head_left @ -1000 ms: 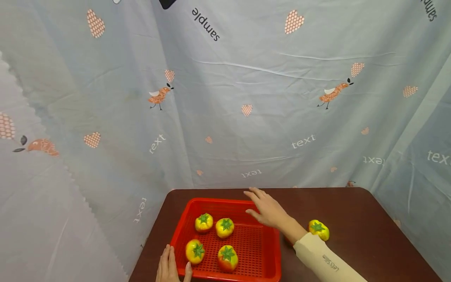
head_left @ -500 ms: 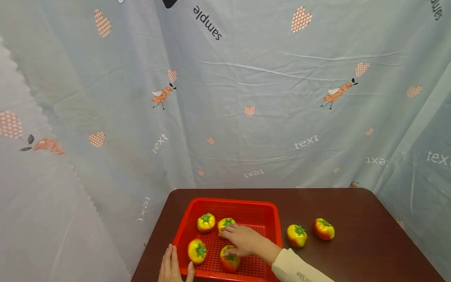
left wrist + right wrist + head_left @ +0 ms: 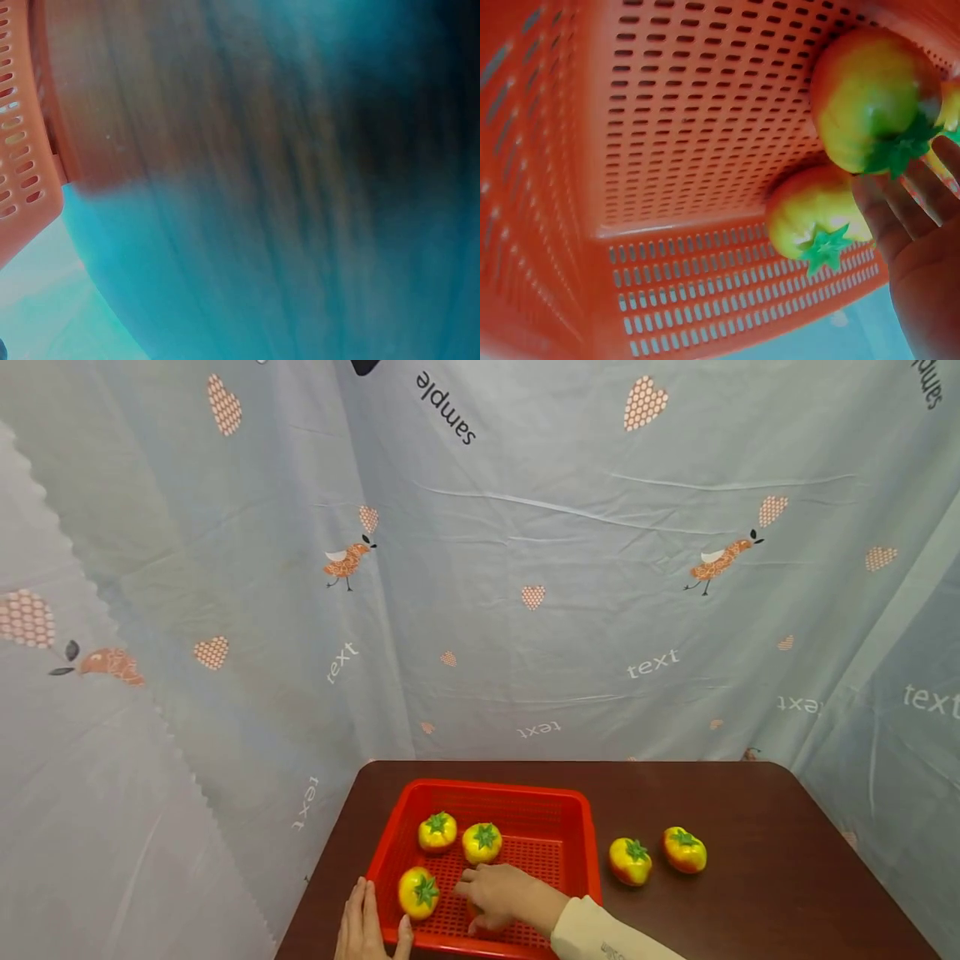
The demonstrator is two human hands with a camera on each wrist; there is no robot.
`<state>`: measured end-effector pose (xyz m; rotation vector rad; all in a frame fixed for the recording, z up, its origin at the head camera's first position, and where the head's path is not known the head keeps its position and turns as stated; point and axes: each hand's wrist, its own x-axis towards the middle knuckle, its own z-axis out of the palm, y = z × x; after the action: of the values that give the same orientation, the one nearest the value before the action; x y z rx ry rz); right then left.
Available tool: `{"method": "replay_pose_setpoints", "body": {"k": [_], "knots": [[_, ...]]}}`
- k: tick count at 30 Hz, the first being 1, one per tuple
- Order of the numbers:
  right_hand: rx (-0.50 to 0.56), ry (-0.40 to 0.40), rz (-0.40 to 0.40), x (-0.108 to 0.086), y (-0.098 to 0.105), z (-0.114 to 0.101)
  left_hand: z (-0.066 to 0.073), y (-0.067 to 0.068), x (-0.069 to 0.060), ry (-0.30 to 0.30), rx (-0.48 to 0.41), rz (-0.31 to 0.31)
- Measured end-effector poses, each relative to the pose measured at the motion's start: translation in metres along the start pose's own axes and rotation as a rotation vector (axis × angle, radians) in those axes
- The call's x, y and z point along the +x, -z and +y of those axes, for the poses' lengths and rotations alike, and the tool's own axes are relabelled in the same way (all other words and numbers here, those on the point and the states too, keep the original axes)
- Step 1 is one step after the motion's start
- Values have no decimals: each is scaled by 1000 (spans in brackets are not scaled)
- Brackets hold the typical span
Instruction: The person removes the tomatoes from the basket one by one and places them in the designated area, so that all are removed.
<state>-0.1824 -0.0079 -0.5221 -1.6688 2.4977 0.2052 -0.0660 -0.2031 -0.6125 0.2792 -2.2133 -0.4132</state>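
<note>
On the brown tabletop, the left hand touches the near left corner of a red basket, and the right hand covers a fruit inside it, both grips wide.

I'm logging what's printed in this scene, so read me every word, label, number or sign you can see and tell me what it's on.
"sample": the hanging cloth, upper left of centre.
"sampl": same cloth, upper right, cut off.
"text": same cloth, six times, some upside down.
Unreadable: print on the sleeve, cut off and too small.
</note>
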Motion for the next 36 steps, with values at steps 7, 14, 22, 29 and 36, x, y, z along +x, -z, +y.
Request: {"method": "replay_pose_setpoints", "body": {"k": [7,14,22,29,36], "knots": [[12,-93,-108,6,-1,-5,-1,1,-1,-8,6,-7],[110,-194,-100,5,-3,0,-3,3,-2,-23,17,-13],[175,-237,-104,11,-1,4,-5,-1,-2,-66,-8,57],[178,-268,-116,10,0,9,-4,-6,-2,-86,-10,77],[235,-251,-87,10,-3,9,-5,-5,-1,-98,-28,89]]}}
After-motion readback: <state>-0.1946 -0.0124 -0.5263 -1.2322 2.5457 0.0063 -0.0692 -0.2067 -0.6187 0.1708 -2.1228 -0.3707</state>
